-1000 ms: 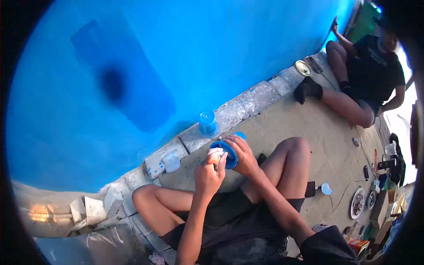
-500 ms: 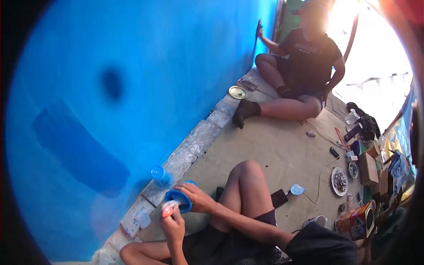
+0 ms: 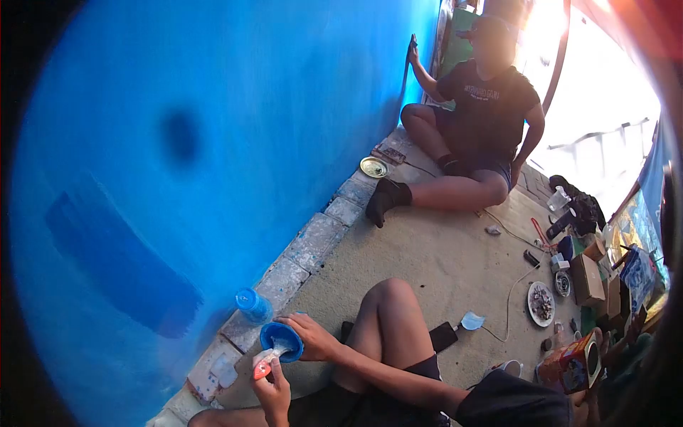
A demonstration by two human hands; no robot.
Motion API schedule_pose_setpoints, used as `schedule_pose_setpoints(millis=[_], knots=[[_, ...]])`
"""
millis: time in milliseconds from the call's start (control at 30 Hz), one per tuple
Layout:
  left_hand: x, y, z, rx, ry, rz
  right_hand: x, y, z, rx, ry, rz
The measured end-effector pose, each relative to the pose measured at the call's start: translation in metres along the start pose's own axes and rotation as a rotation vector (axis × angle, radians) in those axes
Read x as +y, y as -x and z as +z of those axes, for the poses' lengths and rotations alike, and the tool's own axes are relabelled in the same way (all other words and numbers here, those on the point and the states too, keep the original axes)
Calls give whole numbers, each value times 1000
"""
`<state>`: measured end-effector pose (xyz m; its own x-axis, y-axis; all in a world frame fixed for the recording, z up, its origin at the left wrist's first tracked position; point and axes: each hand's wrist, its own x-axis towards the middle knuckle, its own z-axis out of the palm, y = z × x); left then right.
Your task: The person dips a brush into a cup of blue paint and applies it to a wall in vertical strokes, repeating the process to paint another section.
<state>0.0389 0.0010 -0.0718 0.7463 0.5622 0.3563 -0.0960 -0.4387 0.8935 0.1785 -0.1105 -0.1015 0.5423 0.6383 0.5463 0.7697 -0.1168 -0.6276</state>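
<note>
My right hand (image 3: 313, 338) grips a small blue bowl (image 3: 282, 339) by its rim, just above the stone ledge (image 3: 313, 242) at the foot of the blue wall (image 3: 213, 142). Below it, my left hand (image 3: 274, 390) holds a small white tube with a red end (image 3: 265, 363), its white end tipped against the bowl. A blue plastic cup (image 3: 252, 304) stands on the ledge, just left of the bowl. My bare knee (image 3: 388, 299) rises to the right of both hands.
Another person (image 3: 484, 121) sits farther along the wall with a hand raised to it, and a metal plate (image 3: 373, 167) lies by their foot. A phone (image 3: 443, 336), face mask (image 3: 472, 320), plates (image 3: 541, 302), boxes (image 3: 587, 277) and a tin (image 3: 573, 359) lie on the floor at right.
The view has swung up and right, so my hands now sit at the bottom edge. The tube has shifted from beside the bowl to below it, its white end against the bowl.
</note>
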Motion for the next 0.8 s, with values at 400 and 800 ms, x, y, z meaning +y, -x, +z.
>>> schedule_pose_setpoints(millis=[400,800], knots=[[1,4,-8,-53,-40,-24,5,0,7,-84,3,-44],[8,-2,-4,-24,-123,56,-1,-2,7,-103,6,-40]])
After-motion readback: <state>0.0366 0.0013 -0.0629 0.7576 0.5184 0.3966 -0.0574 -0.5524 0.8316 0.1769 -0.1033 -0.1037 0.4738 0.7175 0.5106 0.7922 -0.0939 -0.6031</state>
